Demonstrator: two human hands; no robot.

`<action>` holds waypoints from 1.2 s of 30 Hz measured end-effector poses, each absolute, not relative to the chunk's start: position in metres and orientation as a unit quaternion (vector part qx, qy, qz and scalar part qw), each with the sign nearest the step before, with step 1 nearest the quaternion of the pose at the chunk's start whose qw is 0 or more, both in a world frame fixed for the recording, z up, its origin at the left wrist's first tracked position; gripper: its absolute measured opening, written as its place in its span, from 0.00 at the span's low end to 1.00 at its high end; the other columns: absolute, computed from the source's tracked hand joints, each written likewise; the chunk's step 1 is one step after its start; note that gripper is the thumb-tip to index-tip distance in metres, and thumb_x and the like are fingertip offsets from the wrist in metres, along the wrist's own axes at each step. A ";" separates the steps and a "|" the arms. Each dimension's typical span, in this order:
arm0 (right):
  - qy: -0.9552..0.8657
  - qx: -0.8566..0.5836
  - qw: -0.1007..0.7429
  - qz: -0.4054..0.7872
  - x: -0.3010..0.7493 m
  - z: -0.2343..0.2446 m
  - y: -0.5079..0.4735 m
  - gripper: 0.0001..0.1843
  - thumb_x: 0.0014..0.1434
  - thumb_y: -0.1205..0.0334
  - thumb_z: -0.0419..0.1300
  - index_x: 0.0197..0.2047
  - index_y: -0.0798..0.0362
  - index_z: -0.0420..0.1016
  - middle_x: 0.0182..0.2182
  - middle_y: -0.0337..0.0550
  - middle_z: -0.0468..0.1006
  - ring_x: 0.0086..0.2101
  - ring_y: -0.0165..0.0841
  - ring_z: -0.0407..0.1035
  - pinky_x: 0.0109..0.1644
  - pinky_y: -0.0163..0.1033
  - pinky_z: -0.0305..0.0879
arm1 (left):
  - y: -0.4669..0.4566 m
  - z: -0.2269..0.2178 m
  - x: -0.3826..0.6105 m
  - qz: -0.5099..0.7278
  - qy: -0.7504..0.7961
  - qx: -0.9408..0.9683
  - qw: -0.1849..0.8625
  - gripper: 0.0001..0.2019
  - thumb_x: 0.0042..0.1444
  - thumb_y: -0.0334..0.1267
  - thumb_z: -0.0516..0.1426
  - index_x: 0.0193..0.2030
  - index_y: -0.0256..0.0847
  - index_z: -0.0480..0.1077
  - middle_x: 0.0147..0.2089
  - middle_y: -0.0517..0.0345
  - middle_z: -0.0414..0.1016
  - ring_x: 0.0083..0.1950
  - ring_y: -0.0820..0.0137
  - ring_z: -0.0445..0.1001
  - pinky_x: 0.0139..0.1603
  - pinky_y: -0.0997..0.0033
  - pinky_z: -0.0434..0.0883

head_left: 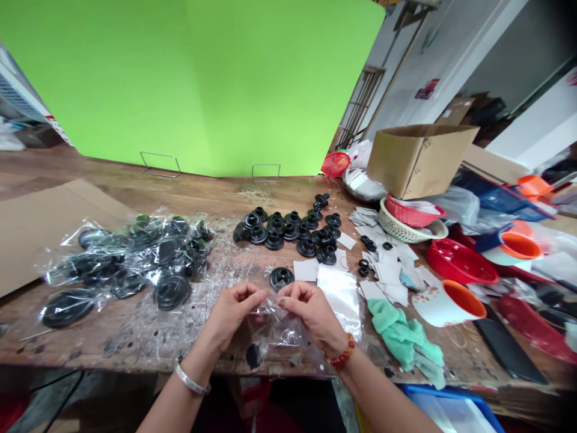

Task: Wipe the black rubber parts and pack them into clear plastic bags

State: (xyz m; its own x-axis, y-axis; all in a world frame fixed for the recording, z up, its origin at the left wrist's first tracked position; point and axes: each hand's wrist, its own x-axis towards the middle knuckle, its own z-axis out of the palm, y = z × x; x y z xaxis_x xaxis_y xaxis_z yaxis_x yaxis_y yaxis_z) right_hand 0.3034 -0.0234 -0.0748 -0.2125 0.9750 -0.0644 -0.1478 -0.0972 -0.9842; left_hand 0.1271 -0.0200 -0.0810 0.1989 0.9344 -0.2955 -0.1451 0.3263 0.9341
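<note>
Both my left hand (241, 307) and my right hand (311, 310) pinch a clear plastic bag (282, 331) near the table's front edge, fingertips close together at its top. Just beyond my fingers a single black round part (282, 277) with a raised centre lies on the wood. Right of it rests a stack of clear plastic bags (340, 300), partly behind my right hand. Farther back stands a group of similar black parts (276, 225). On the left, a pile of black parts in clear bags (148, 252) spreads out.
White paper cards (390, 273) and small black rings (363, 267) lie at the right. Beyond are a green cloth (403, 331), a white-and-orange cup (448, 304), red and cream baskets (412, 222) and a cardboard box (421, 159). A green panel (198, 84) closes off the back.
</note>
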 end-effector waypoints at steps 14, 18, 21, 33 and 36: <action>-0.485 -0.472 0.377 0.632 0.302 -0.082 -0.028 0.27 0.58 0.42 0.55 0.19 0.56 0.69 0.16 0.35 0.64 0.19 0.24 0.54 0.23 0.31 0.51 | -0.016 -0.081 0.121 0.433 0.504 0.483 0.570 0.13 0.51 0.46 0.61 0.27 0.37 0.69 0.20 0.66 0.63 0.22 0.77 0.59 0.25 0.78 0.58; -0.455 -0.464 0.399 0.648 0.301 -0.075 -0.027 0.22 0.60 0.43 0.54 0.36 0.54 0.75 0.30 0.42 0.74 0.28 0.29 0.65 0.26 0.32 0.60 | -0.016 -0.076 0.118 0.442 0.532 0.475 0.544 0.13 0.52 0.48 0.59 0.30 0.38 0.71 0.22 0.65 0.65 0.24 0.75 0.62 0.27 0.76 0.61; -0.428 -0.426 0.425 0.674 0.300 -0.070 -0.025 0.25 0.53 0.52 0.65 0.53 0.48 0.67 0.45 0.44 0.73 0.35 0.30 0.68 0.30 0.32 0.65 | -0.017 -0.072 0.117 0.412 0.520 0.543 0.515 0.13 0.53 0.47 0.59 0.29 0.38 0.72 0.24 0.63 0.67 0.28 0.73 0.63 0.30 0.75 0.61; -0.483 -0.435 0.252 0.716 0.310 -0.085 -0.026 0.21 0.54 0.46 0.61 0.25 0.57 0.69 0.17 0.34 0.66 0.17 0.21 0.55 0.20 0.28 0.48 | -0.030 -0.074 0.113 0.355 0.379 0.420 0.744 0.17 0.54 0.53 0.57 0.31 0.39 0.67 0.30 0.61 0.65 0.27 0.76 0.58 0.28 0.77 0.58; -0.464 -0.420 0.312 0.715 0.315 -0.075 -0.023 0.20 0.51 0.48 0.65 0.23 0.56 0.70 0.19 0.35 0.66 0.20 0.23 0.57 0.24 0.29 0.53 | -0.030 -0.073 0.109 0.317 0.345 0.418 0.778 0.15 0.54 0.50 0.58 0.32 0.39 0.68 0.30 0.62 0.65 0.26 0.77 0.58 0.27 0.78 0.57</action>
State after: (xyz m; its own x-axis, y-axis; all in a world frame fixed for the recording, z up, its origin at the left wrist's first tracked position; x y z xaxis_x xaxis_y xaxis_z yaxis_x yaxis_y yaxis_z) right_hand 0.3145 -0.0229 -0.0748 -0.4526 0.8356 -0.3113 -0.0550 -0.3746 -0.9255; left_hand 0.1088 -0.0299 -0.0734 0.5611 0.7817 -0.2724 -0.2042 0.4496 0.8696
